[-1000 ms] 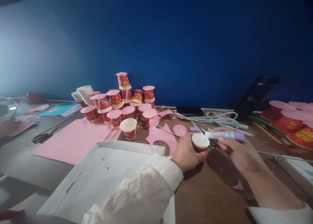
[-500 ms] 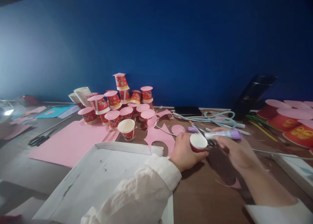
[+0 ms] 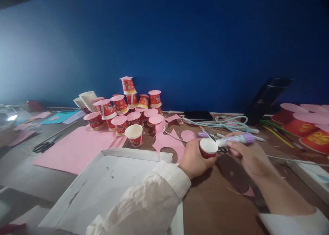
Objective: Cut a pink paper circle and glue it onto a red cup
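My left hand (image 3: 195, 159) is wrapped round a red paper cup (image 3: 208, 146) whose white end faces up. In my right hand (image 3: 248, 156) is an uncapped glue stick (image 3: 235, 139) with a purple base, its white end close to the cup's rim; I cannot tell whether they touch. A purple cap (image 3: 203, 135) lies behind the cup. Beside it rests a pink paper circle (image 3: 188, 135). Scissors (image 3: 221, 148) lie partly hidden behind the cup. One open red cup (image 3: 134, 135) stands to the left of a pink paper offcut (image 3: 168, 142).
Stacked red cups with pink discs (image 3: 127, 104) stand against the blue wall (image 3: 164, 50). Pink sheets (image 3: 74, 149) and a white box lid (image 3: 102, 180) lie left. A coiled cable (image 3: 231, 123), a dark bottle (image 3: 267, 99) and larger red cups (image 3: 305, 125) are at right.
My left hand's fingers and the cup have shifted very slightly. The glue stick has moved a little, still near the cup's rim. The whole view has drifted slightly.
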The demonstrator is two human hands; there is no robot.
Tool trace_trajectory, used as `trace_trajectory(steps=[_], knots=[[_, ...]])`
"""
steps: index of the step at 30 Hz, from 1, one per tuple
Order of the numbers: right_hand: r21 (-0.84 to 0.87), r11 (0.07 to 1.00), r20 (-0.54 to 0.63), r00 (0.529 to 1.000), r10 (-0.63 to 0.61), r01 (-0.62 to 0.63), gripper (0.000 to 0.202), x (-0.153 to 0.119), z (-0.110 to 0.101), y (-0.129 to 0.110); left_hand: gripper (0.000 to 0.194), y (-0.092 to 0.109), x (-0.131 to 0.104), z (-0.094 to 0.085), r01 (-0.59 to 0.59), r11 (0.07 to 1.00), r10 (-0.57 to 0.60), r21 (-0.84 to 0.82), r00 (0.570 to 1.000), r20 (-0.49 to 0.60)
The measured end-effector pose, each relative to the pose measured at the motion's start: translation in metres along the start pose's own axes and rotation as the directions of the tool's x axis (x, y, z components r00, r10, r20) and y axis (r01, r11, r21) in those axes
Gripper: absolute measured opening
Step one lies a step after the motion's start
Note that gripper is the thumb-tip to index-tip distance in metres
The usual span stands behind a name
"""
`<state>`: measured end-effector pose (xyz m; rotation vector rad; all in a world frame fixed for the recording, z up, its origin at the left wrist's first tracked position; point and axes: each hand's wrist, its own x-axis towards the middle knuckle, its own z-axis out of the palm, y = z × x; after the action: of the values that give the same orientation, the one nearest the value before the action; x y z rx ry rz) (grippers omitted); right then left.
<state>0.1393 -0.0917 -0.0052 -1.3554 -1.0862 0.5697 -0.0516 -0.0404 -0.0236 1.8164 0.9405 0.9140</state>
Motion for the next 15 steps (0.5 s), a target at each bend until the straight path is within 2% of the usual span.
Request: trace_trajectory(steps=[3, 7, 12, 15], knots=[[0.113, 0.990, -0.003, 0.997, 0.081, -0.080, 0.031, 0.001, 0.003, -0.005, 0.052, 0.000, 0.001, 0.000, -0.019, 1.000, 0.019, 0.011, 1.000, 0.012], [0.324, 0.938, 0.001, 0.991, 0.130, -0.123, 0.039, 0.001, 0.010, -0.018, 0.041, 0.002, 0.001, -0.001, -0.069, 0.997, 0.068, 0.019, 0.997, 0.042], [0.364, 0.919, 0.000, 0.987, 0.162, -0.151, 0.051, -0.001, 0.011, -0.017, 0.067, 0.002, 0.000, -0.002, -0.012, 0.997, 0.009, 0.081, 0.999, 0.045], [0.304, 0.941, -0.023, 0.986, 0.165, -0.150, 0.057, 0.000, 0.009, -0.007, 0.068, 0.002, -0.001, -0.002, -0.001, 0.997, -0.004, 0.081, 0.998, 0.070]])
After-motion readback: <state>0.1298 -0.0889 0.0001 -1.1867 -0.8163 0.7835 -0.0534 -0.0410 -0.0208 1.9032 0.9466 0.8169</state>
